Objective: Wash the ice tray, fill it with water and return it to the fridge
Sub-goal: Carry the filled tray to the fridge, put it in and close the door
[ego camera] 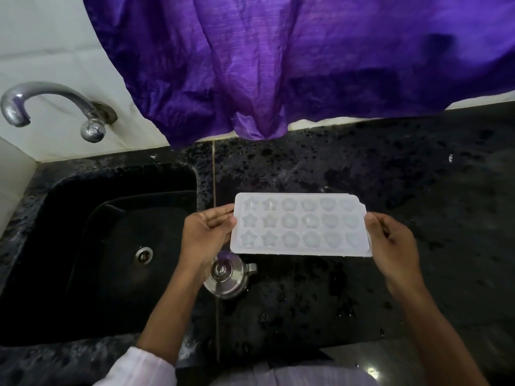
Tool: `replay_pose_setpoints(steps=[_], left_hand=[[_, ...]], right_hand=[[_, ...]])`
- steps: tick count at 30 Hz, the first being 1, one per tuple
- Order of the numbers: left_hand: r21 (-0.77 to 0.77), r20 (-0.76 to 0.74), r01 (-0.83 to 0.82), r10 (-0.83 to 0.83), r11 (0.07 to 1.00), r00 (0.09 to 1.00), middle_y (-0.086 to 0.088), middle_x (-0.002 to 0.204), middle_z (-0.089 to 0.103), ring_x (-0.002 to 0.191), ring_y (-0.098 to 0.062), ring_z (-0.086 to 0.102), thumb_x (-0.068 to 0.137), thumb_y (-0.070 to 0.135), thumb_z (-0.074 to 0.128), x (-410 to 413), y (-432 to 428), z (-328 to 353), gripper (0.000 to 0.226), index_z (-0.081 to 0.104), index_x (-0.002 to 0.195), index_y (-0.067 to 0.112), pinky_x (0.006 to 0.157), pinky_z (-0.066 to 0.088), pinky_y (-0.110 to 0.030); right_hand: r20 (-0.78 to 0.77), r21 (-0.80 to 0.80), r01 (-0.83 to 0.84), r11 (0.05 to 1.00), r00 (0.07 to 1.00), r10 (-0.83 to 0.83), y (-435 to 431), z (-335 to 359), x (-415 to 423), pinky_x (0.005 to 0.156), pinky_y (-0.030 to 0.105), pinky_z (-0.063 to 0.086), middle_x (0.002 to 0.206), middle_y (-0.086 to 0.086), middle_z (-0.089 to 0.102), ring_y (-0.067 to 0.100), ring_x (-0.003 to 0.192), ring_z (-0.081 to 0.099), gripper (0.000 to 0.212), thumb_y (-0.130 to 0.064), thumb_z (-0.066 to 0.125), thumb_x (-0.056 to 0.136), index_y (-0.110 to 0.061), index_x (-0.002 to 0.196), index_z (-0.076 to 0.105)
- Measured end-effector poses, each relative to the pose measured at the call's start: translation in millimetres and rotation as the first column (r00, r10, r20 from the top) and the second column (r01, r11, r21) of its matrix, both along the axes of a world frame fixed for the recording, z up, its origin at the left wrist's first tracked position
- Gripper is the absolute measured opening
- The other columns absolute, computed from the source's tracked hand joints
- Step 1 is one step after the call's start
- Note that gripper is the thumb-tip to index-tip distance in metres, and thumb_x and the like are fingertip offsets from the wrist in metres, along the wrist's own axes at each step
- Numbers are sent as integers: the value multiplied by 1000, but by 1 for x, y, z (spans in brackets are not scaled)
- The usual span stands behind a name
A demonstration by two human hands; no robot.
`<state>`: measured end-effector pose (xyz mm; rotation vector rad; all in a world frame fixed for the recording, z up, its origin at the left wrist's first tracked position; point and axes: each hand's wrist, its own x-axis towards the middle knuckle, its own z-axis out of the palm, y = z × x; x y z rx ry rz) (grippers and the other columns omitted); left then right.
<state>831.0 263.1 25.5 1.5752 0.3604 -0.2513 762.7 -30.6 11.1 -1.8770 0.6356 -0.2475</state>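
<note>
A translucent white ice tray [301,224] with star, flower and heart shaped cells is held level above the black counter, just right of the sink. My left hand [206,232] grips its left short edge and my right hand [390,240] grips its right short edge. I cannot tell whether the cells hold water. The fridge is out of view.
A black sink [83,246] with a round drain [144,254] lies to the left, under a chrome wall tap [41,104]. A steel lidded pot [225,277] sits below the tray by my left wrist. The granite counter [418,176] is wet. A purple curtain [278,65] hangs behind.
</note>
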Motion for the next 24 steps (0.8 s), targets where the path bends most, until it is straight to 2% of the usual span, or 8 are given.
replay_pose_setpoints(steps=[3, 6, 9, 13, 17, 21, 24], left_hand=[[24, 8, 8, -8, 1000, 1000, -5, 103, 78, 89, -19, 77, 92, -1, 68, -7, -4, 4, 25, 72, 115, 9, 67, 64, -33], [58, 8, 64, -65, 996, 998, -4, 104, 78, 87, -19, 77, 91, 2, 69, -17, -10, 8, 26, 72, 116, 11, 62, 65, -38], [61, 16, 119, -120, 991, 993, -6, 105, 78, 91, -19, 77, 91, 2, 70, -27, -14, 9, 28, 72, 118, 8, 60, 62, -28], [61, 5, 214, -215, 975, 977, -6, 103, 78, 86, -19, 77, 91, 2, 69, -42, -15, 7, 27, 72, 117, 7, 58, 61, -26], [50, -25, 327, -326, 944, 945, -5, 103, 78, 92, -17, 76, 92, 0, 68, -56, -16, 3, 27, 72, 118, 6, 80, 63, -34], [34, -29, 458, -457, 889, 889, -6, 104, 78, 93, -16, 76, 92, 0, 68, -67, -21, -3, 28, 71, 119, 5, 77, 63, -28], [45, -30, 558, -557, 829, 830, -5, 106, 78, 95, -15, 76, 92, 1, 68, -76, -29, -10, 30, 71, 121, 6, 78, 63, -28]], right_hand=[[8, -9, 10, 1000, 1000, -10, -2, 5, -14, 74, 43, 54, 91, 11, 70, 31, 89, 65, 21, -29, 51, 99, -21, 95, 70], [12, -24, 71, 997, 997, -70, -4, 7, -38, 69, 38, 52, 88, 7, 70, 27, 85, 66, 21, -30, 51, 99, -21, 98, 70], [4, -27, 138, 990, 990, -138, 0, 4, -68, 62, 31, 51, 92, -1, 72, 19, 84, 67, 23, -31, 50, 99, -21, 104, 70], [-11, -43, 255, 966, 967, -256, 14, -1, -109, 67, 31, 53, 96, -4, 71, 13, 87, 67, 25, -30, 49, 100, -18, 107, 70], [-34, -68, 357, 932, 932, -360, 30, -14, -153, 73, 38, 57, 93, -5, 71, 14, 87, 67, 24, -30, 50, 100, -18, 104, 70], [-37, -65, 479, 876, 876, -482, 51, -23, -198, 70, 41, 56, 90, -2, 72, 17, 83, 67, 23, -28, 50, 100, -17, 100, 70], [-62, -65, 567, 821, 819, -570, 67, -28, -230, 61, 31, 53, 88, -5, 71, 14, 81, 67, 23, -29, 50, 100, -19, 100, 70]])
